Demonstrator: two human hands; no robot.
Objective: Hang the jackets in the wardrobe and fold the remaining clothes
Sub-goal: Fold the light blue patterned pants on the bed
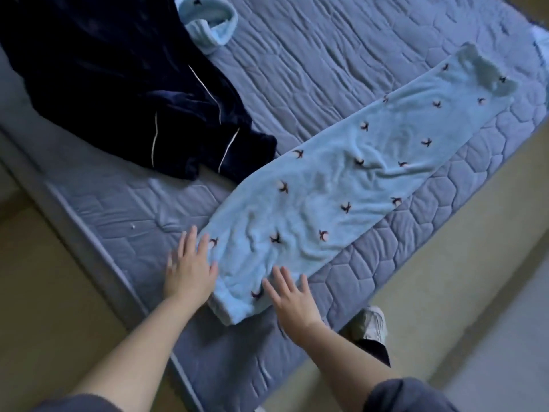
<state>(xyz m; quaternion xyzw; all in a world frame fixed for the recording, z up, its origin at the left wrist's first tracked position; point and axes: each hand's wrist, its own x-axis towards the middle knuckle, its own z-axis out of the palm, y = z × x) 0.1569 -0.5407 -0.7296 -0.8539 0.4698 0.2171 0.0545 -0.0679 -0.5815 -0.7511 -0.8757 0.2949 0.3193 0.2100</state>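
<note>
Light blue patterned pyjama trousers (341, 185) lie stretched diagonally from lower centre to upper right on the quilted mattress (326, 55). Both hands are flat with straight fingers, gripping nothing: the left hand (190, 269) on the trousers' near left edge, the right hand (292, 301) on their near end. A navy piped garment (118, 84) lies at upper left.

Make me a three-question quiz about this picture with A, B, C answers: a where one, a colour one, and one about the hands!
1. Where does the navy garment lie?
A. On the floor. B. On the mattress, beside the pyjama trousers. C. On a hanger.
2. What colour are the pyjama trousers?
A. Pink. B. Yellow. C. Light blue.
3. How are the left hand and right hand?
A. Open and flat. B. Clenched fists. C. Gripping a hanger.
Answers: 1 B, it rests on the mattress; 2 C, pale blue fleece with dark prints; 3 A, straight fingers rest at the trousers' near end.
</note>
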